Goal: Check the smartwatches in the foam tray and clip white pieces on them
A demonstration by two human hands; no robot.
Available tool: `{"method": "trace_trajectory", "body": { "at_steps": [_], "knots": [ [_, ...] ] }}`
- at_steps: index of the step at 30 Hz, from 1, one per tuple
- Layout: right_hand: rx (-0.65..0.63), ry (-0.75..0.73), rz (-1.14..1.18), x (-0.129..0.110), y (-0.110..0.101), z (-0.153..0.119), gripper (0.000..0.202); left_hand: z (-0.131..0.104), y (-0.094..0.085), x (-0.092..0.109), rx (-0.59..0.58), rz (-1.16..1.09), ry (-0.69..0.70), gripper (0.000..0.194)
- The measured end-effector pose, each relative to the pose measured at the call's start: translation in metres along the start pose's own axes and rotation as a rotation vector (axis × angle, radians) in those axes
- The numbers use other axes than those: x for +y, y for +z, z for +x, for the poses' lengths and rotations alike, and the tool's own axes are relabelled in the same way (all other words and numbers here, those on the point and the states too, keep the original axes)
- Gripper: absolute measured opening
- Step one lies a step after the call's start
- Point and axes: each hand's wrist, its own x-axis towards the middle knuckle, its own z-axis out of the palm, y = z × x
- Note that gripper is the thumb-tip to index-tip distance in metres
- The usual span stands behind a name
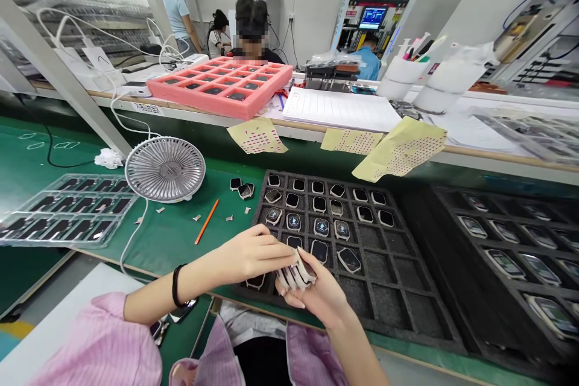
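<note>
A stack of several pale watch cases (295, 275) is held over the near left part of a black foam tray (375, 286). My right hand (323, 289) wraps round the stack from the right and below. From the left, my left hand (260, 255) has its fingers pressed on the top of the stack. Square watches sit in many of the tray's compartments; a few, such as one watch (321, 227), show lit screens. Another watch (349, 260) lies tilted in its compartment, just right of my hands.
At the left are a round grey fan (165, 169), a clear tray of black parts (67, 208) and an orange stick (207, 221). Two watches (242, 187) lie beside the foam tray. A second dark tray (515, 253) stands right. The shelf holds a pink foam tray (253, 107). People sit beyond.
</note>
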Motion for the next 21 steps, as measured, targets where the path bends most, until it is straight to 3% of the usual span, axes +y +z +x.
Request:
{"method": "trace_trajectory", "body": {
  "at_steps": [5,12,17,21],
  "knots": [
    [-0.111,0.073,0.007,0.001,0.0,0.0,0.034,-0.004,0.016,-0.006,0.103,-0.421,-0.131,0.023],
    [-0.163,0.133,-0.038,0.004,-0.001,0.001,0.037,-0.001,0.027,-0.008,0.052,-1.197,-0.533,0.021],
    [-0.158,0.18,-0.061,0.003,-0.004,0.0,0.038,0.005,0.027,-0.016,-0.083,-1.404,-0.615,0.023],
    [-0.153,0.231,-0.064,0.005,-0.005,-0.001,0.043,0.009,0.022,-0.021,-0.084,-1.36,-0.503,0.019]
  ]
}}
